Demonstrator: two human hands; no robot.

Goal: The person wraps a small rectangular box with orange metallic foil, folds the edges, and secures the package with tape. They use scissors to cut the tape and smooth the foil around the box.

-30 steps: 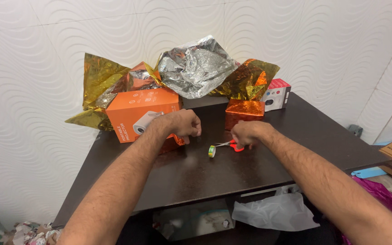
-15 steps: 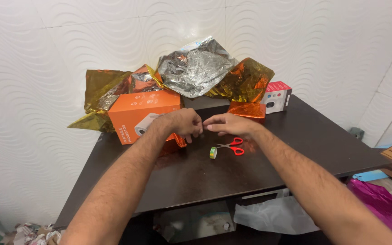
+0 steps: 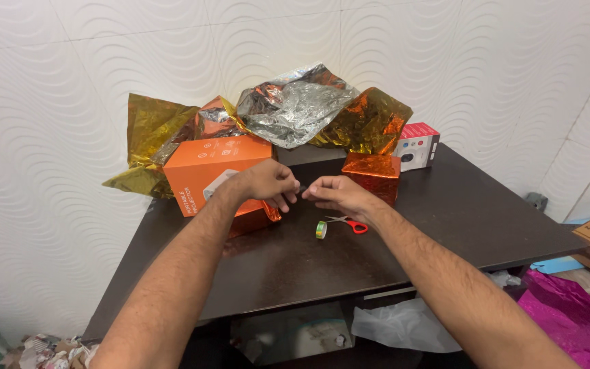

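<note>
Left hand [image 3: 268, 184] and right hand [image 3: 332, 194] meet fingertip to fingertip above the counter [image 3: 445, 219], each grip pinched shut; what they pinch cannot be told; tape roll [image 3: 320, 229] and scissors [image 3: 349, 223] lie just near

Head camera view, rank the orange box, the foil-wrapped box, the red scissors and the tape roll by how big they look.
1. orange box
2. foil-wrapped box, though it stands slightly farther back
3. red scissors, partly hidden by the right hand
4. tape roll

Crinkled, mirror-glossy silver foil [image 3: 295, 106] and gold foil [image 3: 370, 123] lie behind a matt orange cardboard box [image 3: 216, 167] on the smooth, dark, faintly reflective desk [image 3: 445, 219].
</note>
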